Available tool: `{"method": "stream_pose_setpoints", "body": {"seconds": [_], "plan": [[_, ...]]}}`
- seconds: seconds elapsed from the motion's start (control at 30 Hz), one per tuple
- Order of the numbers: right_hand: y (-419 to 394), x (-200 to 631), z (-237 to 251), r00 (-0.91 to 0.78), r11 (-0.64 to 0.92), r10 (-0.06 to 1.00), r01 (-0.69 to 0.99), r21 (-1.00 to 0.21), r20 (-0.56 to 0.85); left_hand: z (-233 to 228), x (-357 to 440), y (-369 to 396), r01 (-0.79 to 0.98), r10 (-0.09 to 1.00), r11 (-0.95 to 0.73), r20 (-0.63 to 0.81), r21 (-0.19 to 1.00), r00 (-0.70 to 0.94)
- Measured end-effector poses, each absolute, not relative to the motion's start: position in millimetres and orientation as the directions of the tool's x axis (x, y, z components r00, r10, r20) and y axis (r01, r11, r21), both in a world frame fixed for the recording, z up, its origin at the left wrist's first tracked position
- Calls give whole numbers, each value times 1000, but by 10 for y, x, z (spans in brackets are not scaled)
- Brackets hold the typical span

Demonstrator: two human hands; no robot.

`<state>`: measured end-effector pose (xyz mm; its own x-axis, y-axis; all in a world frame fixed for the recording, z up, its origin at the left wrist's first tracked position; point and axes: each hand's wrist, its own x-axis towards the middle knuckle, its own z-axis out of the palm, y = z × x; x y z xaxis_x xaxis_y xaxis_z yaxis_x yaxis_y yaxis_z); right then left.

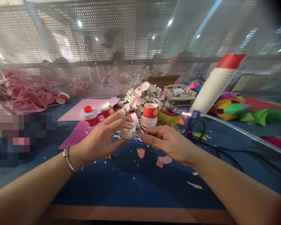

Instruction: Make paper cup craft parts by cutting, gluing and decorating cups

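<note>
Blue table [131, 187]: paper cup [129, 129] (contents unseen) in left hand [103, 137]

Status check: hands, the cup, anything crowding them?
Left hand holds small paper cup. Right hand pinched shut at its rim. Glue gun and cord close right.

Small white paper cup [128, 131] with a red band near its rim, tipped on its side, mouth angled up and toward the stack of red-and-white cups [150, 116], held off the blue mat just left of and nearer than that stack. Lower part looks cut or trimmed, but it's too hidden to tell for sure.
</note>
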<state>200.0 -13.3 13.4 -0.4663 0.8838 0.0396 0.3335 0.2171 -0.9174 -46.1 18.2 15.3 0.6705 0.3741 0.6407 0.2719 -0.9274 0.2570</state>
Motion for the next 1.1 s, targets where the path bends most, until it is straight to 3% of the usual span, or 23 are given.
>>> {"method": "stream_pose_setpoints", "body": {"seconds": [0.13,0.2,0.37,0.5,0.6,0.97,1.1], "plan": [[-139,1982,156,-472,208,881,304,-930,43,183,-431,98,377,330,-923,675,83,660],[-141,1979,165,-473,213,880,302,-929,48,192,-426,78,387,330,-919,685,76,649],[-125,1998,158,-481,251,875,337,-908,64,154,-432,115,301,452,-892,652,338,609],[-116,2013,143,-485,238,874,352,-905,41,77,-446,168,192,564,-787,560,586,607],[-128,2015,151,-482,232,875,347,-909,40,24,-448,198,107,608,-702,514,704,605],[-165,2025,159,-506,54,862,164,-985,-37,1,-377,181,-135,652,-412,395,901,647],[-164,2003,160,-490,9,870,136,-991,-59,-30,-372,187,-112,654,-498,457,860,603]]}}
